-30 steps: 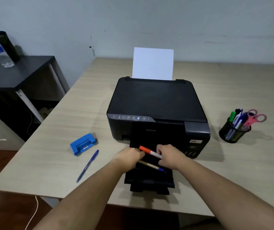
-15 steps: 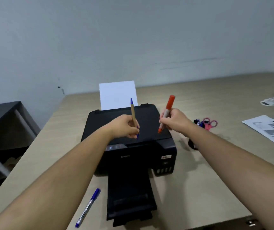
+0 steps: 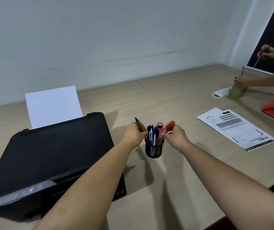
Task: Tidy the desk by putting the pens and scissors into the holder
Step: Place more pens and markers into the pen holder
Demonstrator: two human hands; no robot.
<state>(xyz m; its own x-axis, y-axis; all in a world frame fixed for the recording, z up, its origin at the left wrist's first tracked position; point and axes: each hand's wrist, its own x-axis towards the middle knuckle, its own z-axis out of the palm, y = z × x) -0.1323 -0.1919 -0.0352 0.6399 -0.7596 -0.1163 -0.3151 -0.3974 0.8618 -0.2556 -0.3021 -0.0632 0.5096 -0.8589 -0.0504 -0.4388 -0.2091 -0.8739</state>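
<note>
A: Item one, the holder (image 3: 154, 149). Where did it stand?

B: On the table (image 3: 182, 163), between the two hands and just below them. Black mesh cup, already crowded with pens; pink scissors (image 3: 159, 126) stood in it, handles up.

A: Left hand (image 3: 135, 134)?

B: Closed on a brown pen (image 3: 139, 124) with a blue cap, cap end up, tilted away from the holder. Its lower end was hidden behind the fingers, close to the rim on that side.

A: Right hand (image 3: 176, 136)?

B: Closed on an orange marker (image 3: 169, 126), orange end up, leaning outward. Lower end just at the rim on the right-hand side; whether it was already inside could not be told.

A: Advice for the step?

B: In my judgement, stand each one upright first, so the low end clears the rim. Aim for gaps among the pens already there, not onto the scissors. Feed one at a time; two together may jam or tip the light cup. Let go only once the tip is well down.

A: Other entries?

B: Printer (image 3: 53, 155) beside the left arm; printed sheet (image 3: 235, 128) beyond the right hand.
</note>
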